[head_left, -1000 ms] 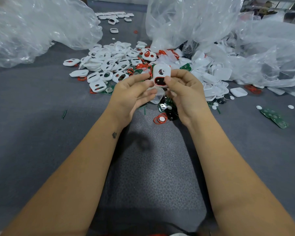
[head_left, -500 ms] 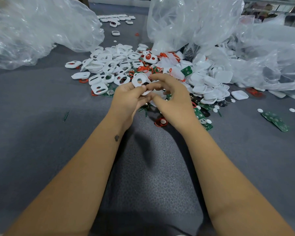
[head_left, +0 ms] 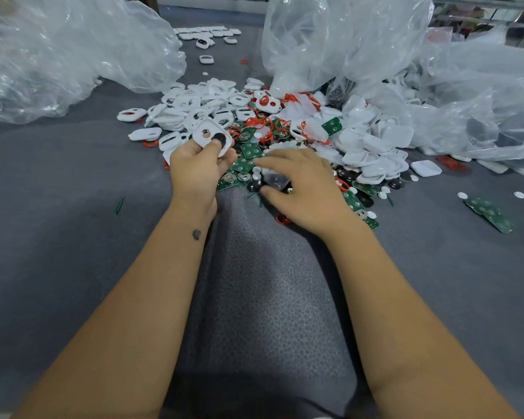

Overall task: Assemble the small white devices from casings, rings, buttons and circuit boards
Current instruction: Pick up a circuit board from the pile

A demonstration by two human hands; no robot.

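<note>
My left hand (head_left: pixel 195 169) grips a white casing (head_left: pixel 210 135) with a round hole and a dark button under the thumb, held tilted above the pile. My right hand (head_left: pixel 303 186) reaches down into the heap of green circuit boards (head_left: pixel 248 151) and black buttons (head_left: pixel 254 185), its fingers curled around a small clear piece (head_left: pixel 274 179) with something dark inside. White casings with holes (head_left: pixel 188 107) lie heaped behind, mixed with red rings (head_left: pixel 266 128). White casing backs (head_left: pixel 375 164) are stacked to the right.
Large clear plastic bags (head_left: pixel 73 52) sit at the left, and more bags (head_left: pixel 360 40) at the back and right. A row of finished white devices (head_left: pixel 208 33) lies far back. Loose green boards (head_left: pixel 490 214) and white discs (head_left: pixel 462 195) lie on the grey cloth (head_left: pixel 58 237) at right.
The hands have come apart. My left hand kept the white casing and moved left; my right hand dropped to the pile of boards and buttons and closed on a small piece.
</note>
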